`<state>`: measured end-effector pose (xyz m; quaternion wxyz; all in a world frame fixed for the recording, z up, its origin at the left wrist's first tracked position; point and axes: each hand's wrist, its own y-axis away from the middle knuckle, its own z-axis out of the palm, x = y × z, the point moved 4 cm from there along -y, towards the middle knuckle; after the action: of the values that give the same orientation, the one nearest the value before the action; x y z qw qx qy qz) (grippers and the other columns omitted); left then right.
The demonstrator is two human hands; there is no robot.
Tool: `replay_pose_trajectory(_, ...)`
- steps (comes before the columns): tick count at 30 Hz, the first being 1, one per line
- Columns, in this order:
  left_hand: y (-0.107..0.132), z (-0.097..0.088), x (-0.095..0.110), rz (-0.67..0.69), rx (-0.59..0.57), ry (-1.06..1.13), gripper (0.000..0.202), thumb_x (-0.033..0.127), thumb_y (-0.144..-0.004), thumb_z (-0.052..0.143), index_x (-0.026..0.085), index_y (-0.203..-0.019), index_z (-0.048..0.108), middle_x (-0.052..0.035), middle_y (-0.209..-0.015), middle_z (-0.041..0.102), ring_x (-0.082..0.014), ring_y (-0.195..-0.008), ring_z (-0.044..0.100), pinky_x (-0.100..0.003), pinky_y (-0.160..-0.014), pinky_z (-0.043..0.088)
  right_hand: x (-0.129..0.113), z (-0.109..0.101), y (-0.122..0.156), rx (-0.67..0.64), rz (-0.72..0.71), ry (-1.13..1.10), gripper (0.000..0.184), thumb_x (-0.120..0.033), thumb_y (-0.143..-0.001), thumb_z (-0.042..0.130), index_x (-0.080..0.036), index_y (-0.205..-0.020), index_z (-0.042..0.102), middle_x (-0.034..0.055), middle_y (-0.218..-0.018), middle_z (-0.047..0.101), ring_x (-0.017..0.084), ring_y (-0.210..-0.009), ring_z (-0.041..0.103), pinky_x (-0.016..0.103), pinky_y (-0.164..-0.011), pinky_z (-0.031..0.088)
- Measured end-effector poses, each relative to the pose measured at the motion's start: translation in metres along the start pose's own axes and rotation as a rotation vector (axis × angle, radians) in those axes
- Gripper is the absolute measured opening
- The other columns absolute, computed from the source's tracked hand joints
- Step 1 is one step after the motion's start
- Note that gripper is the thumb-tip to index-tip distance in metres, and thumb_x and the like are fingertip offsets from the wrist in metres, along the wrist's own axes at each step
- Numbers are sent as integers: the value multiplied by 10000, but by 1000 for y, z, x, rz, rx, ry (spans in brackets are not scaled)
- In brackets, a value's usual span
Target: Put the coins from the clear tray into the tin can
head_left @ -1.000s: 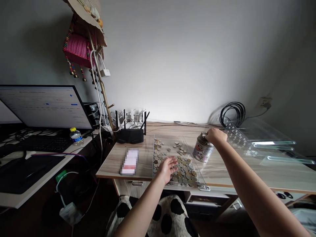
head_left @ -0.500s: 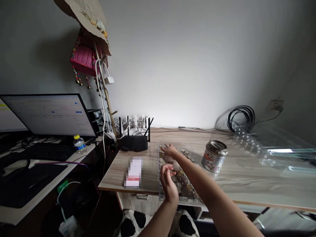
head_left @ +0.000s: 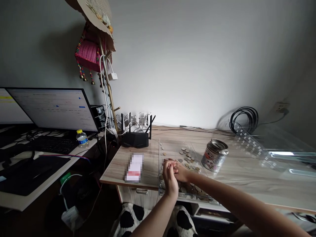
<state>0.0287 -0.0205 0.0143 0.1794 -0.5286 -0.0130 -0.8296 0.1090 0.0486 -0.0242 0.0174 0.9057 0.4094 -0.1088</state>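
Note:
A clear flat tray lies on the wooden desk with several coins spread over it. My left hand stands on edge over the tray's near part with its back to me and its fingers curled. My right hand reaches in from the right and presses against the left palm, so its fingertips are hidden. Whether coins lie between the hands does not show. A printed tin can with a slotted lid stands upright just right of the tray, untouched.
A black router sits behind the tray and a blurred white-and-red packet lies to its left. A monitor, keyboard and small bottle occupy the left desk. Clear plastic trays and a cable coil are far right.
My right hand left the tin can, reached across to the tray's far left, then drew back to meet my left hand. The left hand turned up on edge.

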Motion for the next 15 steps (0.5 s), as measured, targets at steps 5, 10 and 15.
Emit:
replay_pose_trajectory(5, -4, 1, -6, -30, 3, -4, 177, 271, -766, 407, 161, -766, 546, -56, -840, 565, -136, -760, 538, -205, -623, 416, -24, -11, 32, 44, 87, 9, 680, -438, -640, 544, -173, -1249, 403, 131, -1312, 347, 302, -1203, 240, 466, -965, 221)
replay_pose_trajectory(10, -5, 0, -6, -10, 17, -70, 177, 259, -768, 396, 169, -752, 547, -44, -799, 562, -142, -759, 534, -222, -658, 412, -46, -22, 13, 42, 71, 107, 431, -368, -693, 487, -112, -1033, 555, 175, -1096, 521, 297, -1061, 388, 458, -918, 266)
replay_pose_trajectory(15, -2, -5, 3, 128, 86, -116, 151, 231, -765, 403, 185, -722, 540, -23, -776, 562, -144, -777, 524, -237, -756, 379, -57, -24, -11, -57, 3, 137, 293, -233, -695, 446, -83, -901, 592, 181, -969, 573, 259, -904, 476, 379, -821, 366)
